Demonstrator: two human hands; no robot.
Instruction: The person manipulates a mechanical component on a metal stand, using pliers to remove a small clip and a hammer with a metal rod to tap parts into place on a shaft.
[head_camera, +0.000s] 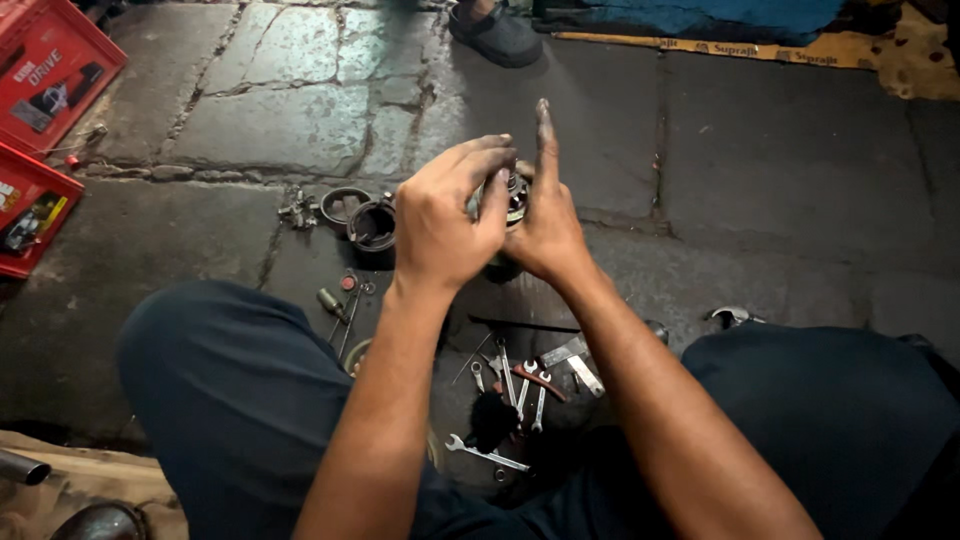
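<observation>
Above the stone floor (700, 180), you are clamping a round metal part (514, 195) between left hand (445, 220) and right hand (545, 225), right forefinger pointing upward.

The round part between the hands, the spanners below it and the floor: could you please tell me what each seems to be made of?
Round part: probably metal, grey and grimy with dull glints; mostly hidden by the left hand and right hand. Spanners: bare steel by their bright silvery shine. Floor: stone slabs, matt grey, rough, with cracked joints.
</observation>
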